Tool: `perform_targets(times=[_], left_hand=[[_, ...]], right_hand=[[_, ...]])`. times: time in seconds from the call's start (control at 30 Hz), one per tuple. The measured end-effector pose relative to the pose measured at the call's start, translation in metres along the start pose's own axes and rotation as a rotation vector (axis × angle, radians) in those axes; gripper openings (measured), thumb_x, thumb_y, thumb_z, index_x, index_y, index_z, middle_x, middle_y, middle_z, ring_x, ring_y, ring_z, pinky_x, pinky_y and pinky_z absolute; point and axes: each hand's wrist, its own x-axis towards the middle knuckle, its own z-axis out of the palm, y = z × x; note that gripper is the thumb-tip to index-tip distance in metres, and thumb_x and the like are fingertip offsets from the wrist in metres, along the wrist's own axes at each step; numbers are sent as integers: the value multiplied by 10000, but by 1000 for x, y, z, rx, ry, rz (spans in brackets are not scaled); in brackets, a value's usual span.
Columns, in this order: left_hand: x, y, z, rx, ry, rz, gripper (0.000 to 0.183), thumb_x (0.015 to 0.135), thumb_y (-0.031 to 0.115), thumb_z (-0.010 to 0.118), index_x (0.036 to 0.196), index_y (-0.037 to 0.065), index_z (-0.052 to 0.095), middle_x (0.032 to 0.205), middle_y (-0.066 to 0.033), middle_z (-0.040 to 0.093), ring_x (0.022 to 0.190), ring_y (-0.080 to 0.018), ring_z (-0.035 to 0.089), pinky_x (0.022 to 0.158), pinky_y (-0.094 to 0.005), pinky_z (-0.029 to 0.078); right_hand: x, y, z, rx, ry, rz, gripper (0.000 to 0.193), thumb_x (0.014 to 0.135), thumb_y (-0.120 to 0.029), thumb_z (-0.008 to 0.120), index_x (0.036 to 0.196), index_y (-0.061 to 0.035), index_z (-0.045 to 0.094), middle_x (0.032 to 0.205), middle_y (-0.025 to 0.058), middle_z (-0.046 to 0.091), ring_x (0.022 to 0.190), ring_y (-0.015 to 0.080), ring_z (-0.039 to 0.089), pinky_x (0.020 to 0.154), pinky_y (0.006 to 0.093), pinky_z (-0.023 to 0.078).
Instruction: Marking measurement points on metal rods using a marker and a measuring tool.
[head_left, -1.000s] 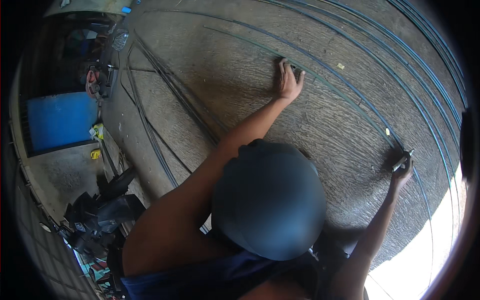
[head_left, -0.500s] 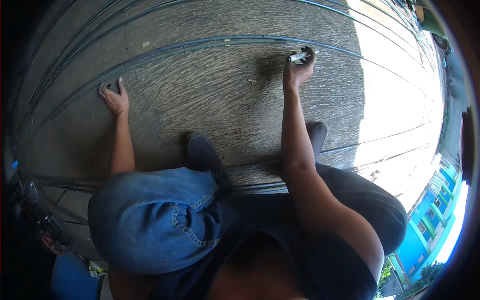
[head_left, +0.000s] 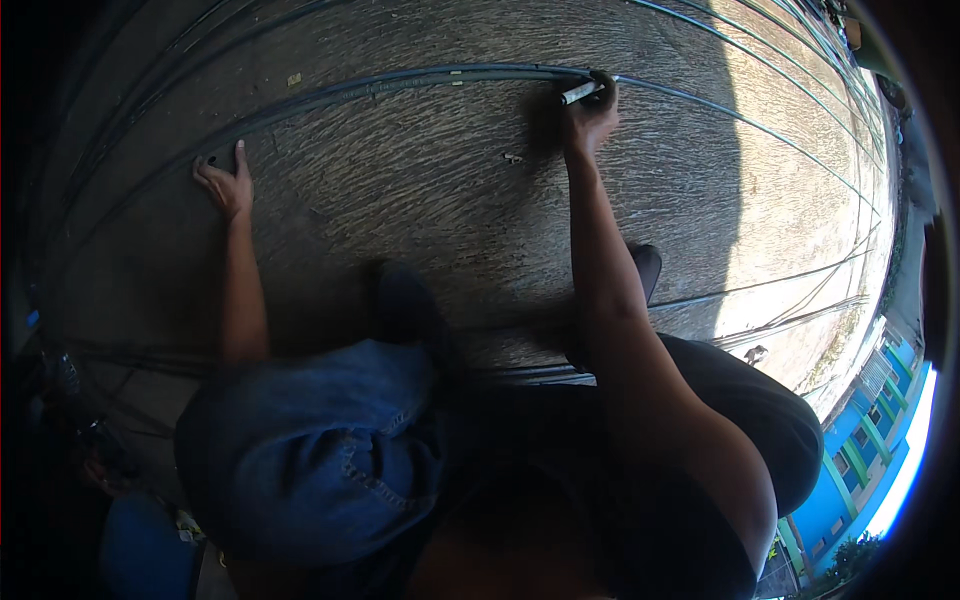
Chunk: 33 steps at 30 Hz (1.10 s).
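My right hand [head_left: 592, 118] reaches far forward, its fingers closed around a white marker pen [head_left: 579, 93]. The pen's right end meets or lies over a long grey-blue cable [head_left: 400, 80]; I cannot tell whether it touches. Well to the left, my left hand [head_left: 229, 188] hovers or rests by the same run of cables, thumb raised and fingers curled. A small black piece [head_left: 212, 160] shows at those fingers, too small to name. On the cable between the hands sits a pale tag [head_left: 456, 78].
Rough grooved concrete [head_left: 420, 180] lies below, sunlit at the right. More cables [head_left: 740, 50] run across the far right, and others [head_left: 700, 300] pass by my shoes [head_left: 405, 300]. A small pale scrap [head_left: 512, 158] lies on the ground. A blue and green building [head_left: 850, 460] stands at right.
My right hand has moved forward and slightly left with the marker pen, up to the cable. The left hand has shifted slightly away from me. The picture has darkened.
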Motion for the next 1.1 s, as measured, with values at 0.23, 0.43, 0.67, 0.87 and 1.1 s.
perform_targets(times=[0.23, 0.43, 0.67, 0.87, 1.1], left_hand=[[14, -4, 10, 21, 58, -29, 919, 812, 551, 762, 1298, -141, 403, 1329, -315, 396, 1263, -449, 433, 1071, -496, 390], [27, -31, 11, 36, 132, -14, 816, 830, 487, 760, 1245, -132, 427, 1244, -300, 434, 1200, -444, 462, 1043, -507, 398], [24, -26, 11, 86, 117, -12, 902, 796, 554, 779, 1255, -143, 437, 1250, -305, 451, 1223, -449, 453, 1056, -501, 398], [27, -16, 8, 47, 106, 40, 950, 767, 585, 795, 1258, -146, 439, 1245, -301, 463, 1225, -446, 460, 1057, -511, 400], [27, -32, 11, 54, 168, 128, 914, 736, 587, 822, 1218, -107, 474, 1215, -281, 493, 1219, -429, 471, 1045, -508, 406]], right_hand=[[-13, 0, 17, 105, 29, 4, 304, 791, -159, 764, 1055, -58, 650, 944, 151, 696, 882, 321, 690, 804, 392, 528], [-28, -13, 37, 90, -54, -41, 302, 779, -194, 776, 1024, -68, 652, 935, 137, 692, 883, 373, 663, 797, 433, 515], [-36, -19, 41, 101, -75, -94, 313, 755, -142, 769, 1034, -70, 646, 943, 136, 693, 910, 370, 657, 815, 441, 514], [-39, -21, 36, 44, -205, -411, 426, 688, -91, 749, 1099, -97, 639, 1032, 117, 672, 1025, 362, 609, 895, 456, 479], [-46, -40, 55, -29, -564, -766, 478, 724, -98, 677, 1199, -126, 633, 1194, 96, 640, 1163, 317, 551, 1014, 475, 417]])
